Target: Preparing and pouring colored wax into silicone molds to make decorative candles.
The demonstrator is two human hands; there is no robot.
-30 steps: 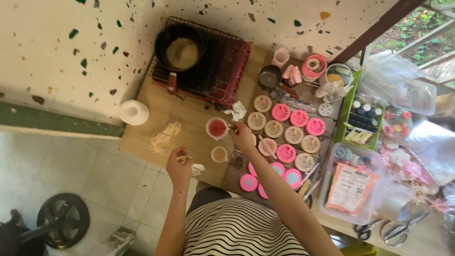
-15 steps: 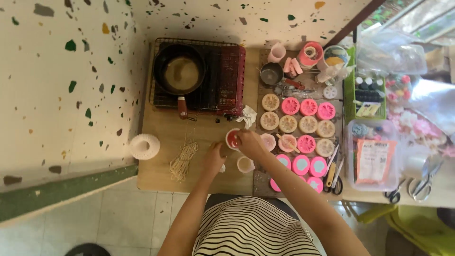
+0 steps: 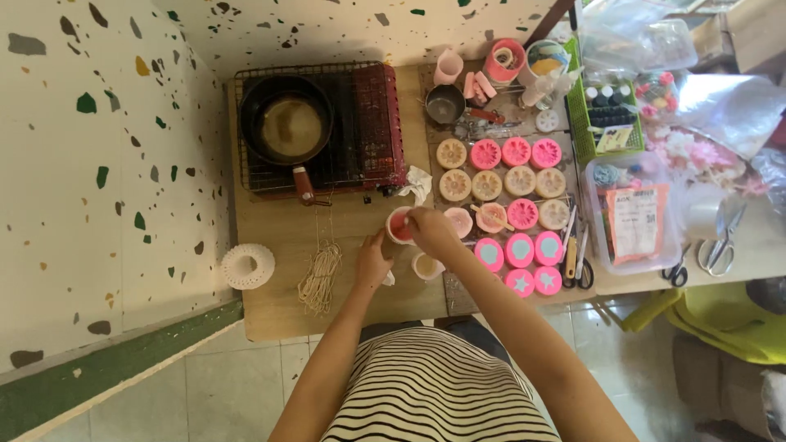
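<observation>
Where molds (image 3: 517, 182) crowd: red cup (image 3: 399, 227).

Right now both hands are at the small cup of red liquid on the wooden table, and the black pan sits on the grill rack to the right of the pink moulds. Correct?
Not quite. In the head view the black pan sits on the grill rack to the left of the pink moulds, not the right. The rest holds: the left hand and right hand are at the small cup of red liquid on the wooden table.

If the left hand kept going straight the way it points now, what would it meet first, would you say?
Most likely the small cup of red liquid, just ahead of the left hand and under the right hand. Beyond it lies the crumpled white tissue. Depth is hard to judge from above.
</observation>
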